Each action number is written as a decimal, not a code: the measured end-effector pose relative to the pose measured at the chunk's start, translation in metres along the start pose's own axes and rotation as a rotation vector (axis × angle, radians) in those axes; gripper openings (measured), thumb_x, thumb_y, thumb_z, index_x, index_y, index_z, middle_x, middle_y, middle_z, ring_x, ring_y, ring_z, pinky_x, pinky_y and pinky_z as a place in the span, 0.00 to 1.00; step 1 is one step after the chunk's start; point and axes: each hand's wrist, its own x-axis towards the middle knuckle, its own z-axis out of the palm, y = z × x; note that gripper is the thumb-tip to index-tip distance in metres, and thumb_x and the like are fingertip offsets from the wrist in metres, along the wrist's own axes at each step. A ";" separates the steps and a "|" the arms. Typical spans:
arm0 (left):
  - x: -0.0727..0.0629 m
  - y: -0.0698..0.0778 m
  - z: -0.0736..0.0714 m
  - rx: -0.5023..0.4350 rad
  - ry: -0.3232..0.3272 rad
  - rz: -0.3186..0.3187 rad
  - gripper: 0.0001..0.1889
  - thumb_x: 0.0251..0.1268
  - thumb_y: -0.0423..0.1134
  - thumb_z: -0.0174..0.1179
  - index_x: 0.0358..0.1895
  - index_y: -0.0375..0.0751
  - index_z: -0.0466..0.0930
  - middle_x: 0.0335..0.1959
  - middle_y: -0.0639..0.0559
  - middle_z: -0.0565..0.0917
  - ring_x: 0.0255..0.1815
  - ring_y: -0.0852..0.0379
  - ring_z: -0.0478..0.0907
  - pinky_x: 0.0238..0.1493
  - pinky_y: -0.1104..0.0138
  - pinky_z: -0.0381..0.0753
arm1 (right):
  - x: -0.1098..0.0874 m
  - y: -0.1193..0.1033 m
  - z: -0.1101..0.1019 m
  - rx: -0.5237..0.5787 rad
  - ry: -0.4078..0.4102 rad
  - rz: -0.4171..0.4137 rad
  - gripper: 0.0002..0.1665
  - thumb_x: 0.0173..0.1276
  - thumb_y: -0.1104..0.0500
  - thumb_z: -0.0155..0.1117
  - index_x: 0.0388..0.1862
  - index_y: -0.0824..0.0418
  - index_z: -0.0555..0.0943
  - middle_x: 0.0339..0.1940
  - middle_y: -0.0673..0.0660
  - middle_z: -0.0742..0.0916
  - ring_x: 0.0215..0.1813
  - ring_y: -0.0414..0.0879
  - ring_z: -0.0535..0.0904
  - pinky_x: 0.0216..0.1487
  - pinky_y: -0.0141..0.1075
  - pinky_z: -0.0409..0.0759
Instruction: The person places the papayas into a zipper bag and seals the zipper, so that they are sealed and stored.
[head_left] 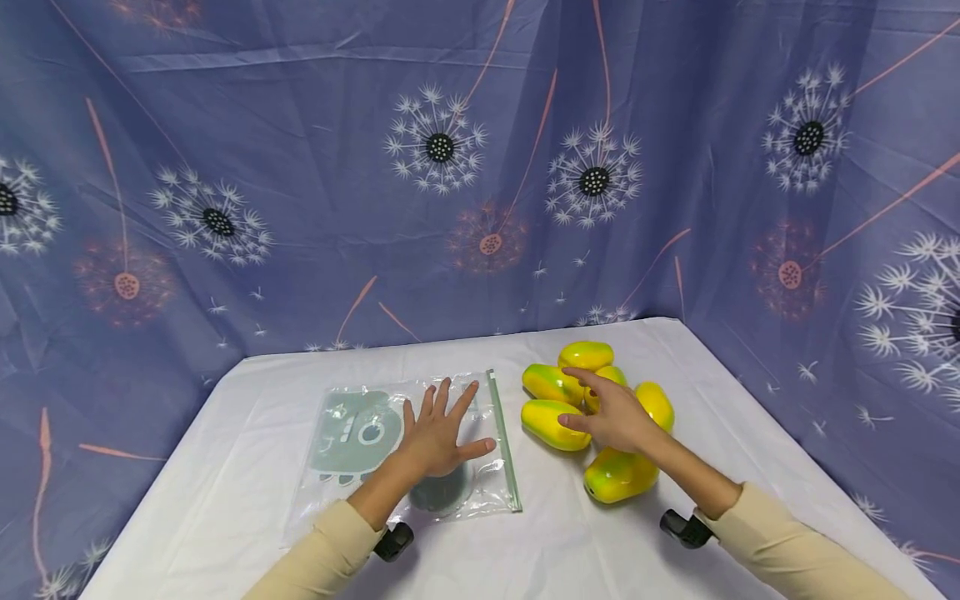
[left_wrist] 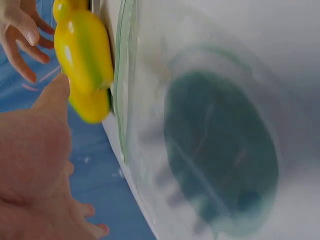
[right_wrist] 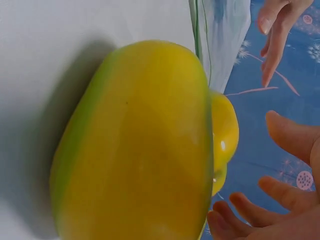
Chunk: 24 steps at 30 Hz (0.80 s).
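Observation:
A clear plastic zip bag (head_left: 348, 446) with a green cartoon print and a green slider strip (head_left: 504, 442) lies flat on the white table. Over its right half hovers my left hand (head_left: 433, 442), fingers spread; the left wrist view shows a gap between palm and bag. Several yellow-green papayas (head_left: 553, 425) sit in a cluster right of the bag. My right hand (head_left: 618, 417) is held above them with fingers apart, gripping nothing and partly hiding the middle ones. The nearest papaya (right_wrist: 135, 150) fills much of the right wrist view, beside the hand.
A white cloth covers the table (head_left: 225, 492). Behind and at both sides hangs a blue curtain (head_left: 322, 167) with dandelion patterns. Each wrist carries a small black device, such as the one at the left cuff (head_left: 393, 542).

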 end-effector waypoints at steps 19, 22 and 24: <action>0.004 0.027 0.045 -0.099 -0.094 -0.002 0.42 0.66 0.66 0.59 0.80 0.58 0.58 0.82 0.31 0.47 0.82 0.30 0.46 0.74 0.28 0.44 | -0.001 0.004 0.012 0.009 -0.060 0.051 0.44 0.54 0.50 0.82 0.70 0.54 0.76 0.60 0.63 0.84 0.58 0.57 0.79 0.62 0.54 0.78; 0.005 0.028 0.049 -0.102 -0.109 -0.015 0.41 0.66 0.65 0.59 0.80 0.58 0.60 0.82 0.31 0.48 0.82 0.30 0.46 0.74 0.28 0.46 | -0.001 0.005 0.013 0.008 -0.066 0.056 0.43 0.53 0.51 0.82 0.69 0.54 0.76 0.59 0.61 0.85 0.57 0.56 0.79 0.62 0.53 0.78; 0.005 0.030 0.050 -0.104 -0.118 -0.022 0.40 0.66 0.65 0.59 0.79 0.59 0.61 0.82 0.32 0.48 0.82 0.30 0.46 0.74 0.28 0.47 | -0.001 0.006 0.014 0.007 -0.068 0.049 0.43 0.53 0.51 0.82 0.69 0.55 0.77 0.59 0.61 0.85 0.57 0.55 0.80 0.63 0.53 0.78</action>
